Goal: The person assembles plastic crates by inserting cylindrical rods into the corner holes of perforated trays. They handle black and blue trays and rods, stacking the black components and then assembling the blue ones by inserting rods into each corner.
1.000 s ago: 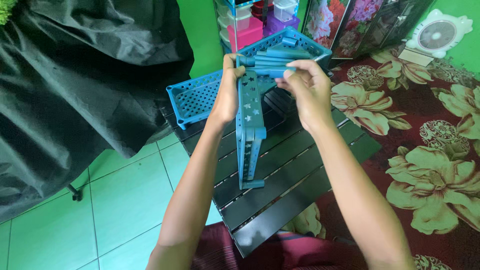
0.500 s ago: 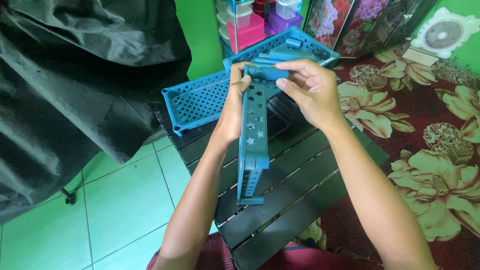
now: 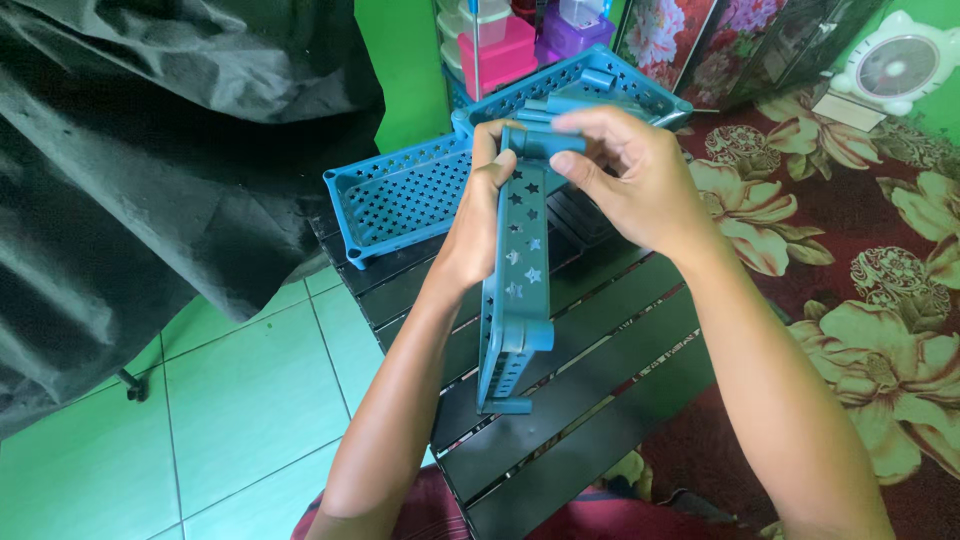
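- At far left, a black cloth (image 3: 150, 150) hangs in folds over the green tiled floor (image 3: 230, 400). It lies well apart from your hands.
- A blue perforated tray (image 3: 395, 195) with star-shaped holes rests flat on the far left corner of the black slatted tabletop (image 3: 600, 390), beside your working area.
- Your left hand (image 3: 480, 215) grips the blue star-punched panel (image 3: 520, 270) near its top, fingers closed around its left edge. This grip steadies the panel, which stands on edge and nearly upright above the tabletop, its lower end toward you.
- Your right hand (image 3: 625, 180) covers the top of the panel, fingers curled and clamped on a short blue tube piece (image 3: 545, 143) sitting at the panel's upper corner. Holding from above lets you press the piece against the panel's end.
- Behind your hands, a second blue tray (image 3: 640, 90) lies tilted at the back of the tabletop.
- Beyond it stand stacked pink and purple plastic containers (image 3: 500, 50).
- At right, a red floral carpet (image 3: 860, 230) covers the floor; a small white fan (image 3: 895, 65) sits at the far right corner.
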